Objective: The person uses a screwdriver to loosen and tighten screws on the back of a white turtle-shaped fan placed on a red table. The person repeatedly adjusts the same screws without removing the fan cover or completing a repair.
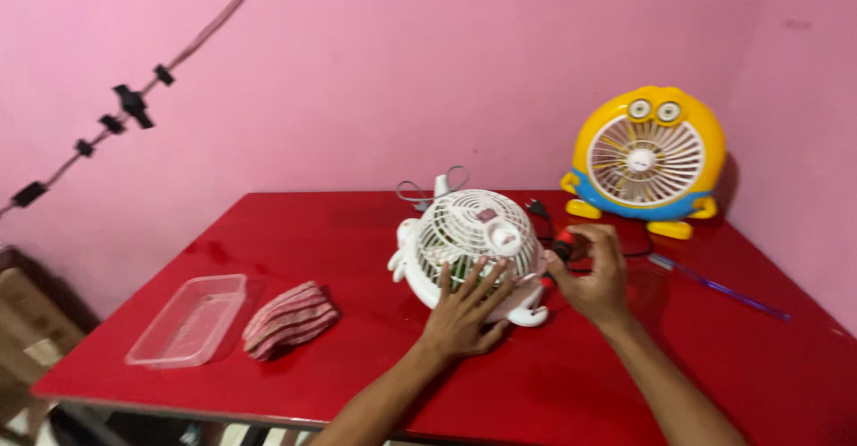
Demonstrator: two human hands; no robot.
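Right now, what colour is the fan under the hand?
The small fan under the left hand is white, seen best in the head view.

The left hand is lying spread on the grille of a white fan near the middle of the red table. The right hand is gripping a red-handled tool at the fan's right side. A clear tray and striped cloth are sitting toward the left edge, a yellow fan at the far right corner.
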